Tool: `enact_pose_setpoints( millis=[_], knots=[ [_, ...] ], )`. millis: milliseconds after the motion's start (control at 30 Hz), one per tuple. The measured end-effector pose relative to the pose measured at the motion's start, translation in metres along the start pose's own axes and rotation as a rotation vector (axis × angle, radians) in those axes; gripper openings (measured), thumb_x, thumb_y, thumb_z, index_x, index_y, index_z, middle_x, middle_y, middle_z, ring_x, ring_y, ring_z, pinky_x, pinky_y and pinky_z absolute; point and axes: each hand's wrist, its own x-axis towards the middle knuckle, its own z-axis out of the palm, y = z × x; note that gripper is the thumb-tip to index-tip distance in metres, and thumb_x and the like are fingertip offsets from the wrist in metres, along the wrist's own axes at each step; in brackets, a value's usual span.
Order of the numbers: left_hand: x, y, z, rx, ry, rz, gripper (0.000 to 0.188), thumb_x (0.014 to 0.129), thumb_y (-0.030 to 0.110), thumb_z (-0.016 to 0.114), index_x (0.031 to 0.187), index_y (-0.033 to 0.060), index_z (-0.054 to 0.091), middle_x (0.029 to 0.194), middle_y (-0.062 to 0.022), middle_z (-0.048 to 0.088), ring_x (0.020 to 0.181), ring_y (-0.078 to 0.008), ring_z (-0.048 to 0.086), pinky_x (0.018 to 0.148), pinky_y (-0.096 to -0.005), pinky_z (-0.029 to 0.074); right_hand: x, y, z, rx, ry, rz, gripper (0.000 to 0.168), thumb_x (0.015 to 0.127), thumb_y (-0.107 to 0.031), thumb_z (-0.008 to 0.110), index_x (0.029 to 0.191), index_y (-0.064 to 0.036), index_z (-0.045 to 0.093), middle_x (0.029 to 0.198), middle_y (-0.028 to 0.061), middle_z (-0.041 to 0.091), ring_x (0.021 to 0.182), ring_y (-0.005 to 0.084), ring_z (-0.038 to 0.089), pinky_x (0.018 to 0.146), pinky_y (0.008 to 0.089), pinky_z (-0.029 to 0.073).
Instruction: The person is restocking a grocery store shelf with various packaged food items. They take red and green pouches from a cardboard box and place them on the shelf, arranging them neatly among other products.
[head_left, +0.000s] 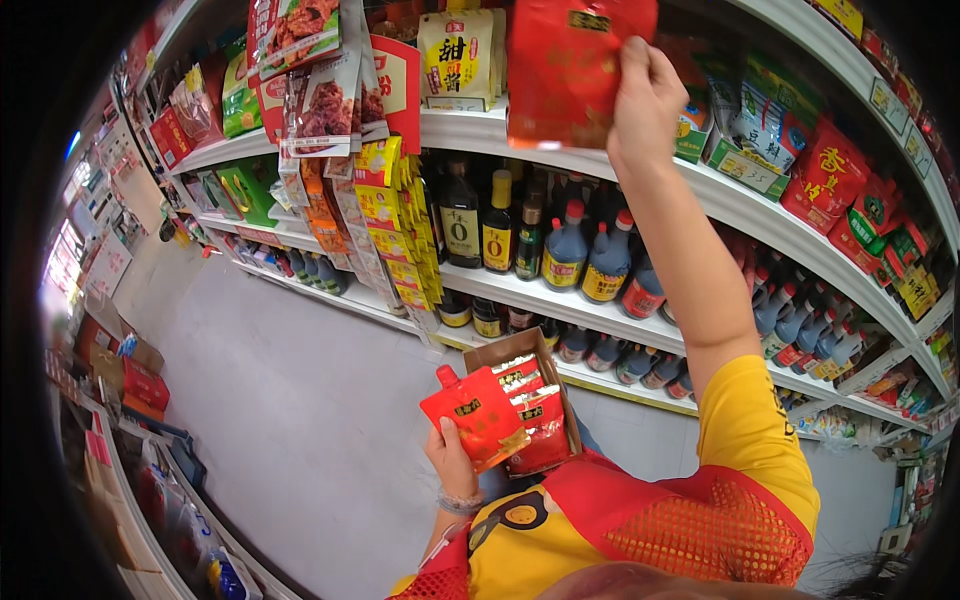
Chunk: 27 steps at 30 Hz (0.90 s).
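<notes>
My right hand (649, 101), raised at the top of the view, grips the right edge of a large red pouch (566, 75) in front of the upper shelf. Lower down, my left hand (454, 454) holds a smaller red spouted pouch (480, 420) with its thumb on the front. Beside and partly behind that pouch is an open cardboard box (566, 397), with several red packets (544, 424) in it. How the box is supported is hidden. A yellow and white sauce pouch (454, 64) stands on the shelf left of the raised pouch.
White shelves (555, 154) curve across the view, with bottles of dark sauce (562, 251) below. Strips of yellow sachets (390, 217) hang from the shelf front. More red pouches (825, 176) stand at right. Cartons (142, 382) and another shelf edge (142, 517) lie across the grey floor at left.
</notes>
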Motion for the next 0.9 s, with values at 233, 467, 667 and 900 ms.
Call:
enact_pose_setpoints(
  millis=[233, 467, 667, 900],
  knots=[
    [0.005, -0.003, -0.017, -0.053, 0.071, -0.003, 0.035, 0.104, 0.030, 0.046, 0.107, -0.0021, 0.059, 0.099, -0.0049, 0.065, 0.086, -0.0090, 0.058, 0.077, -0.0264, 0.049, 0.054, 0.105, 0.019, -0.361, 0.211, -0.086, 0.028, 0.096, -0.019, 0.063, 0.078, 0.002, 0.060, 0.068, -0.0041, 0.050, 0.064, 0.0066, 0.040, 0.056, 0.0262, 0.036],
    [0.013, 0.000, -0.019, -0.048, 0.092, -0.029, 0.034, 0.104, 0.030, 0.046, 0.105, -0.0019, 0.060, 0.097, -0.0047, 0.065, 0.086, -0.0086, 0.058, 0.077, -0.0261, 0.049, 0.050, 0.147, 0.009, -0.585, 0.235, 0.053, 0.035, 0.092, -0.030, 0.061, 0.102, 0.004, 0.062, 0.094, 0.0195, 0.069, 0.088, 0.0317, 0.067, 0.081, 0.0409, 0.050],
    [0.020, -0.009, -0.017, -0.058, 0.040, -0.049, 0.037, 0.104, 0.030, 0.047, 0.108, -0.0036, 0.061, 0.100, -0.0051, 0.066, 0.087, -0.0091, 0.058, 0.078, -0.0260, 0.049, 0.056, 0.138, -0.004, -0.574, -0.143, 0.200, 0.061, 0.082, -0.036, 0.077, 0.122, 0.003, 0.053, 0.115, 0.0164, 0.065, 0.104, 0.0243, 0.062, 0.090, 0.0353, 0.049],
    [0.029, 0.003, -0.001, -0.067, -0.049, 0.005, 0.037, 0.103, 0.029, 0.048, 0.109, -0.0041, 0.061, 0.101, -0.0048, 0.065, 0.089, -0.0092, 0.057, 0.079, -0.0258, 0.048, 0.047, 0.125, -0.009, -0.556, -0.021, -0.041, 0.049, 0.088, -0.029, 0.071, 0.121, 0.002, 0.054, 0.116, 0.0141, 0.063, 0.108, 0.0240, 0.059, 0.094, 0.0362, 0.046]
  ],
)
